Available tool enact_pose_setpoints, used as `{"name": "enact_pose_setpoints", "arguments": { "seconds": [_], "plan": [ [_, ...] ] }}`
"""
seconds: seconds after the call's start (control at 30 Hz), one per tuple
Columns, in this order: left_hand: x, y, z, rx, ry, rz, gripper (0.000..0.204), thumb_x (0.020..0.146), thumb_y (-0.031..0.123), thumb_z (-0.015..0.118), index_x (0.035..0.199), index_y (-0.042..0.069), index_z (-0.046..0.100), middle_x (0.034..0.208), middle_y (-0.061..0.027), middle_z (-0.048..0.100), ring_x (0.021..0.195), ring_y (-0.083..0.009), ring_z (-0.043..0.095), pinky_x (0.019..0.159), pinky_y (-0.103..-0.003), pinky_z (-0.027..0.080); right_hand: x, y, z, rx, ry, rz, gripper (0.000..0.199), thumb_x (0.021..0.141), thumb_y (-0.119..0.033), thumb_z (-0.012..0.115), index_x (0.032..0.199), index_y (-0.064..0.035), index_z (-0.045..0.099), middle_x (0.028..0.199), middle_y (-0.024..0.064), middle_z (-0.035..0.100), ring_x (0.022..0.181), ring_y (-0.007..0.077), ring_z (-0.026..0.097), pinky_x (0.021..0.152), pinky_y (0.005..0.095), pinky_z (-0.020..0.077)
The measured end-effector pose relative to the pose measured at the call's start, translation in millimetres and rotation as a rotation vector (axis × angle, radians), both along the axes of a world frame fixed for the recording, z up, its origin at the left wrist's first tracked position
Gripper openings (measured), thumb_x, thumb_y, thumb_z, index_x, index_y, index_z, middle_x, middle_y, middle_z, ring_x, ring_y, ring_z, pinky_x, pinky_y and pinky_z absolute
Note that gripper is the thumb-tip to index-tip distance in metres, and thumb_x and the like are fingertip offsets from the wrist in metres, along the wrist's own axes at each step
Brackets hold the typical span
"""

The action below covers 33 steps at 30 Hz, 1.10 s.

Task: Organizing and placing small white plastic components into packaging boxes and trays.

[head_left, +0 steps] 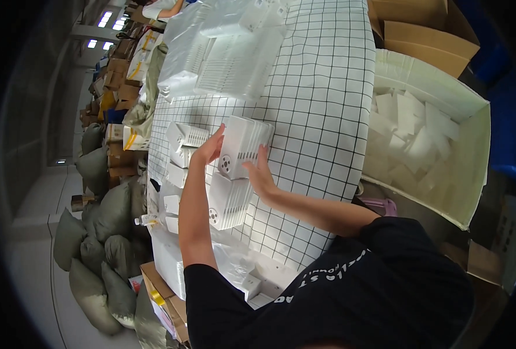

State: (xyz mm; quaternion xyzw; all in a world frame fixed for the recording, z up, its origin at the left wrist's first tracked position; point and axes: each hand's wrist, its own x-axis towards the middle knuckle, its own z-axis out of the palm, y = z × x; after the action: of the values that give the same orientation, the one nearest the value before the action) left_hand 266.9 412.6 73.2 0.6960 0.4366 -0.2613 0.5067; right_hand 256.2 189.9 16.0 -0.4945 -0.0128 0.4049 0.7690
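Between my two hands is a stack of white plastic covers [237, 142], nested together, with a round pattern of dark holes on the end. My left hand [211, 148] presses against its left side, thumb up near the top edge. On the right side, my right hand [261, 173] grips with its fingers against the ribbed edges. A second, similar stack of white covers [229, 200] sits just below it, nearer to me. To the left stand smaller groups of white plastic pieces [187, 138].
A white grid-patterned cloth [322, 87] covers the table. Large plastic-wrapped stacks [235, 61] fill its far end; bagged pieces [229, 262] lie close to me. At right is a big carton [467, 168] of white scraps. Full sacks [118, 212] line the left floor.
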Motion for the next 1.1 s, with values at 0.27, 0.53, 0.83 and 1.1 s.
{"name": "enact_pose_setpoints", "arguments": {
  "seconds": [0.27,0.53,0.83,1.1],
  "plan": [
    [-7,-3,1,0.039,-0.079,0.077,0.096,0.093,0.082,0.041,0.15,0.006,0.048,0.144,-0.0149,0.057,0.129,-0.0275,0.056,0.109,-0.039,0.043,-11,11,-1,0.055,0.053,0.0,0.096,0.091,-0.024,0.055,0.162,0.0011,-0.006,0.17,0.0207,-0.011,0.158,0.0285,-0.015,0.127,0.0391,0.0028],
    [10,-25,18,0.047,-0.031,-0.088,0.1,0.09,0.079,0.052,0.146,-0.004,0.049,0.142,-0.0195,0.057,0.129,-0.029,0.056,0.108,-0.038,0.045,-4,14,14,0.067,0.12,0.006,0.102,0.091,-0.03,0.057,0.161,0.0009,-0.009,0.165,0.0304,-0.019,0.155,0.0395,-0.019,0.126,0.047,0.0012],
    [4,-23,14,0.059,-0.082,-0.021,0.097,0.09,0.078,0.055,0.141,-0.004,0.054,0.135,-0.0191,0.062,0.124,-0.0285,0.059,0.105,-0.037,0.047,-4,21,10,0.074,0.085,0.049,0.106,0.092,-0.036,0.058,0.16,-0.0006,-0.014,0.164,0.0323,-0.022,0.153,0.0456,-0.022,0.125,0.0531,0.0025],
    [5,-23,14,0.102,-0.07,-0.064,0.096,0.091,0.078,0.054,0.14,-0.005,0.055,0.135,-0.0185,0.062,0.123,-0.0277,0.06,0.104,-0.036,0.047,-7,21,10,0.062,0.101,0.049,0.107,0.092,-0.038,0.059,0.16,-0.0023,-0.016,0.164,0.0315,-0.022,0.154,0.0452,-0.02,0.124,0.0539,0.0025]
  ]
}}
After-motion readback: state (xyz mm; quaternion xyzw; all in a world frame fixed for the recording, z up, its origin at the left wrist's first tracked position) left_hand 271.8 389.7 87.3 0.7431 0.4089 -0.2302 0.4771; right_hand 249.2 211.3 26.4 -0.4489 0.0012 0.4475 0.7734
